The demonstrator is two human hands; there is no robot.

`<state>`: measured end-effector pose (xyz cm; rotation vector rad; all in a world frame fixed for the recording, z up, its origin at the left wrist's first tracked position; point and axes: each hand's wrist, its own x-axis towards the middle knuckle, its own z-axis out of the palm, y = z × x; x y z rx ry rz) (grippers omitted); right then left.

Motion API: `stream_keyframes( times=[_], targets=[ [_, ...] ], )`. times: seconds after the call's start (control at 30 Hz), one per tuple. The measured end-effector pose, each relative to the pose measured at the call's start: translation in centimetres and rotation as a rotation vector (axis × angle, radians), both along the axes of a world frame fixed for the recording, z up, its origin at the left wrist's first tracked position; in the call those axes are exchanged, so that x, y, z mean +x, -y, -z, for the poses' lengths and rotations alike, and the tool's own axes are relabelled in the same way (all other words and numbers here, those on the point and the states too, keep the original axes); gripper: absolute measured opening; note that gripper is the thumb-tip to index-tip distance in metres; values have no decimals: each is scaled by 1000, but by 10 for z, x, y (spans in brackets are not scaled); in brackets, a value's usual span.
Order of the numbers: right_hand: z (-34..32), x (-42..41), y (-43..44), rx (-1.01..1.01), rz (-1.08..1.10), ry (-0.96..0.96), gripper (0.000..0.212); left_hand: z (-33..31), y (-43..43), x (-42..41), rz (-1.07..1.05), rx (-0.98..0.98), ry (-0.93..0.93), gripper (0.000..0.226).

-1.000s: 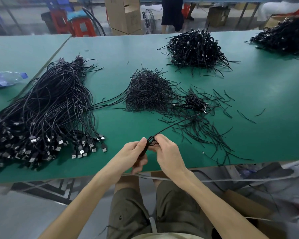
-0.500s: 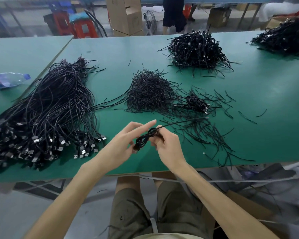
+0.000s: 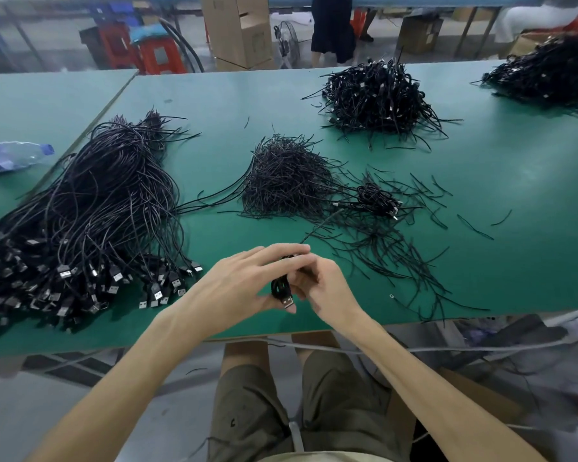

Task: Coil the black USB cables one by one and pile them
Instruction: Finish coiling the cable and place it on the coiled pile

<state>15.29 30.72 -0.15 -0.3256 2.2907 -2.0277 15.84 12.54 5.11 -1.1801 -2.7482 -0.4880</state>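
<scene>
A coiled black USB cable (image 3: 280,288) with its silver plug pointing down sits between my hands above the table's near edge. My left hand (image 3: 244,283) lies over the coil with straight fingers, thumb under it. My right hand (image 3: 324,285) pinches the coil from the right, and a thin black tie (image 3: 317,228) sticks up and away from it. A big heap of uncoiled USB cables (image 3: 90,211) lies at the left. A small pile of coiled cables (image 3: 377,198) lies at centre right, and a larger pile (image 3: 377,95) lies further back.
A mound of black ties (image 3: 284,181) lies mid-table, with loose ties (image 3: 397,255) scattered right of my hands. Another cable pile (image 3: 548,71) is far right. A plastic bottle (image 3: 10,156) lies at the left. The green table (image 3: 514,201) ends near my knees.
My left hand moved from beside the coil to lie flat over it. The coil turned so its plug now points down. Both hands rose slightly over the table.
</scene>
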Motion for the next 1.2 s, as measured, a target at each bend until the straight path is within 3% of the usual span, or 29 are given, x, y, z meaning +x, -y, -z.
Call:
stream_keyframes(
  times=[0.17, 0.5, 0.67, 0.8, 0.93, 1.07, 1.13, 1.2],
  targets=[
    [-1, 4, 1, -19, -69, -18, 19, -5, 1, 2, -192, -40, -53, 58],
    [-9, 5, 10, 102, 12, -104, 19, -5, 0, -4, -226, 34, -110, 47],
    [-6, 2, 13, 122, 84, -155, 33, -4, -9, -8, -363, 19, -59, 55],
    [2, -2, 14, 165, 127, -194, 31, -3, -13, -12, -497, -22, 4, 65],
    [9, -1, 13, 245, 172, -278, 41, 2, -17, -16, -638, 31, 145, 74],
    [14, 1, 13, 354, 175, -376, 33, 5, -18, -19, -669, 152, 468, 73],
    [17, 0, 12, 359, 187, -380, 33, 4, -16, -20, -606, 249, 591, 62],
    [19, -3, 9, 348, 223, -361, 34, 5, -14, -20, -540, 445, 733, 37]
  ],
)
